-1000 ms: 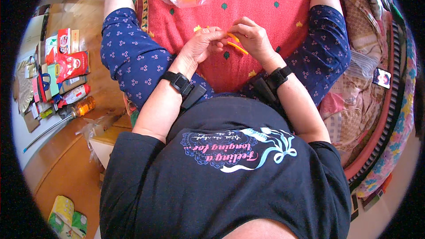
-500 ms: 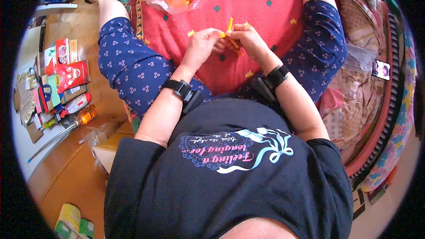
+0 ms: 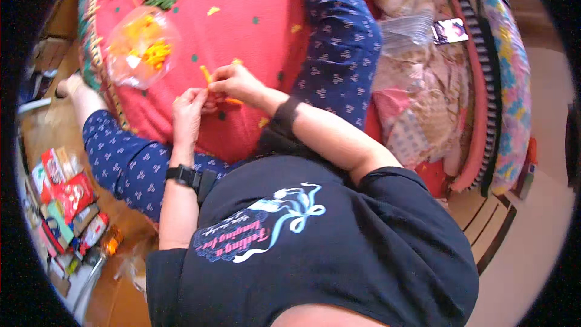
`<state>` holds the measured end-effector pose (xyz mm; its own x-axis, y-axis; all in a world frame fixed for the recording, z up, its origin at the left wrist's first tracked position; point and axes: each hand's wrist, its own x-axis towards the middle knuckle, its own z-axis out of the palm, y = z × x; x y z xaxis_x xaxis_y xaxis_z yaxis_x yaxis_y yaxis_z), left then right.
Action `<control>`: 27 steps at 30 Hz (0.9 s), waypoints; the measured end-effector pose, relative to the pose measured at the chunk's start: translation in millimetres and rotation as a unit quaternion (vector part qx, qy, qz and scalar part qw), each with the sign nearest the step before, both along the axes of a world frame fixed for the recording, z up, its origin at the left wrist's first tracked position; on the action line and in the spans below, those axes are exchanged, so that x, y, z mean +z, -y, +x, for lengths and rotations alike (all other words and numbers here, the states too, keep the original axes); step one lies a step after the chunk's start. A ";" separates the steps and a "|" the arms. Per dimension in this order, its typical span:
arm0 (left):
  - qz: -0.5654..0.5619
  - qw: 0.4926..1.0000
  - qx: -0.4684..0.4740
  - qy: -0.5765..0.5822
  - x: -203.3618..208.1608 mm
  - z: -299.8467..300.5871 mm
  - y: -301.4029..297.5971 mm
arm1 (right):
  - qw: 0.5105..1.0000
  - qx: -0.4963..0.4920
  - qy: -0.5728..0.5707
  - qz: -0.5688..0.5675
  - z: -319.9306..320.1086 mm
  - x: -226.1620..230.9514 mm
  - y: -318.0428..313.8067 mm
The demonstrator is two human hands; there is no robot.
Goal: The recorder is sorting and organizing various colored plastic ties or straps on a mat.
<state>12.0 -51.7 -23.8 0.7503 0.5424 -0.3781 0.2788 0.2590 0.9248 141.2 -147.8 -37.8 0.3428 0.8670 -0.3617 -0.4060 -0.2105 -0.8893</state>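
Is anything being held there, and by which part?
A thin yellow-orange strip, apparently pinched by the right hand below its free upper end; whether the left hand grips it too is unclear.

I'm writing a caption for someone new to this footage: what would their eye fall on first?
Probably the broad red cloth between the person's legs, where the left hand and right hand meet at a thin yellow strip. Next, likely the clear plastic bag of bright yellow-orange pieces, beyond the hands and to the left. The lit screen on the bedding at right may catch the eye too.
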 end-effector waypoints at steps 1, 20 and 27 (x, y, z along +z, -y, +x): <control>-0.003 1.000 -0.009 0.007 0.1 1.6 2.0 | 1.000 -0.010 -0.002 0.006 -1.5 -2.6 -2.4; 0.464 0.883 -0.072 0.007 27.8 7.6 4.4 | 0.837 0.038 0.546 -0.011 -3.0 6.9 5.7; 0.448 0.890 -0.075 0.026 24.4 9.1 5.4 | 0.871 -0.007 0.490 -0.015 -1.6 5.4 3.2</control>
